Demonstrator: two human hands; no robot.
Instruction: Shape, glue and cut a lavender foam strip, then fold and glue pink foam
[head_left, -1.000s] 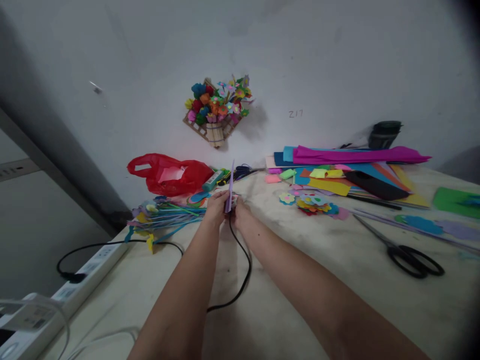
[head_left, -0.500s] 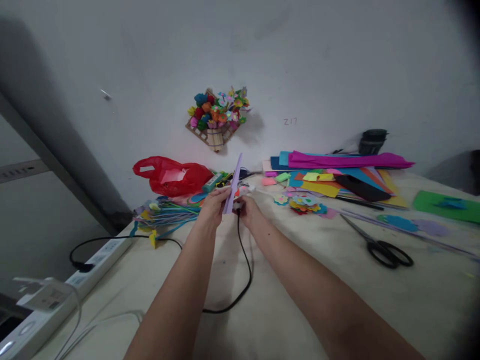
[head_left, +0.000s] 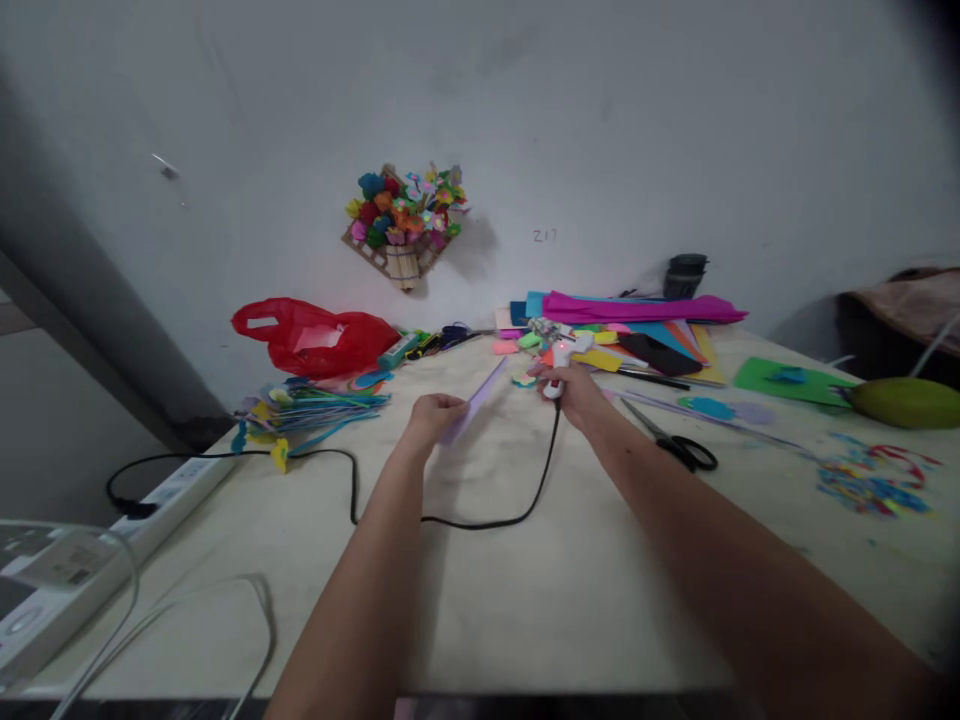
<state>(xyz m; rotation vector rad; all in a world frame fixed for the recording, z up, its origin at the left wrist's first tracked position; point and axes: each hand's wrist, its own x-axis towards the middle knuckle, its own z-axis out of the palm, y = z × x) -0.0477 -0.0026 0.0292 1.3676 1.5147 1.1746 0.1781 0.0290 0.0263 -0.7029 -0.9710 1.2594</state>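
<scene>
Between its fingers my left hand (head_left: 435,418) pinches a purple strip (head_left: 480,398), which slants up and to the right above the table. My right hand (head_left: 574,392) is wrapped round a white glue gun (head_left: 567,350) with a small red light on it. A black cord (head_left: 541,480) runs from the bottom of its handle across the table to the left. The two hands are apart. Behind the glue gun lie coloured paper pieces, partly hidden by it and by my right hand.
Scissors (head_left: 671,438) lie right of my right hand. A red plastic bag (head_left: 330,345) and paper flowers with stems (head_left: 322,412) are at the left, near a power strip (head_left: 169,510). Green paper (head_left: 795,382) and coloured scraps (head_left: 874,485) lie right.
My hands have moved apart: the right one went right with the glue gun, away from the purple strip. The view has shifted to the right, showing more of the table there.
</scene>
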